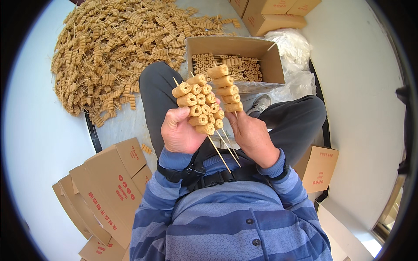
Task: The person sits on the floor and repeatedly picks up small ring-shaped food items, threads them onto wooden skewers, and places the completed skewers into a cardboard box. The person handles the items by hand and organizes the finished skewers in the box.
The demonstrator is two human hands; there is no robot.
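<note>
My left hand (182, 132) is closed around a bundle of skewers (201, 99), each threaded with short, hollow, golden-brown rolls. The bare stick ends of that bundle point down toward my lap. Just to its right, my right hand (254, 135) pinches the bare end of a single skewer (227, 89), which stands nearly upright with several rolls stacked along it. Beyond both hands sits an open cardboard box (235, 43), partly filled with more skewered rolls (250, 69) packed in rows.
A large heap of skewered rolls (126, 48) covers the floor at the far left. Flattened cartons (104, 191) lean at the near left. Crumpled clear plastic (291, 52) lies right of the open box. More cartons (265, 21) stand behind it, and another carton (320, 169) is at my right.
</note>
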